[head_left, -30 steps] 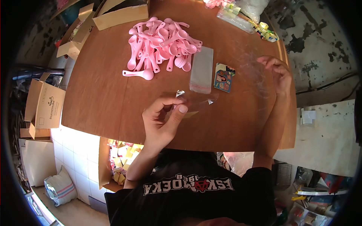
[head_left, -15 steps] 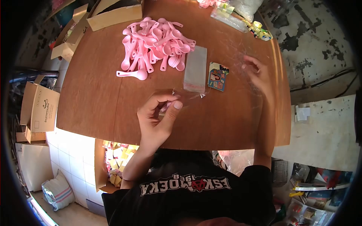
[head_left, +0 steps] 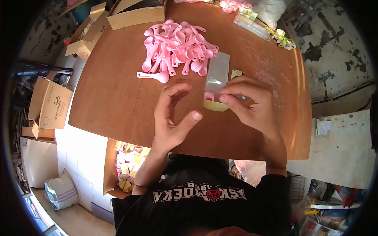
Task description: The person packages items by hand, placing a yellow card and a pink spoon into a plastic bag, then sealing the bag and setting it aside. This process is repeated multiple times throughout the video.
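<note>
I hold my left hand (head_left: 171, 114) open over the near middle of the table (head_left: 114, 98), fingers curled loosely, thumb pointing toward one o'clock, with nothing grasped. My right hand (head_left: 254, 102) comes in from four o'clock with its wrist bent inward, thumb and forefinger pinching the clear packet (head_left: 214, 103) just to the right of the view's center. The packet shows something pink inside and a pale yellow strip along its bottom; I cannot make out the rest.

Just beyond it, toward twelve, lies a stack of clear bags (head_left: 218, 69). A printed card (head_left: 237, 73) is partly hidden behind my right fingers. The heap of pink spoons (head_left: 175, 47) sits toward eleven, one spoon (head_left: 153, 76) at its near side.

An open carton (head_left: 136, 17) stands at eleven, and another, the flapped box (head_left: 88, 37), farther left, holds items too small to tell. The lower box (head_left: 110, 169) at seven, below the table, is full of small yellowish and pink pieces.

The near edge runs under my forearms. Bare wood reaches from my left hand to the left edge at nine; crumpled film (head_left: 269, 72) lies toward two.
</note>
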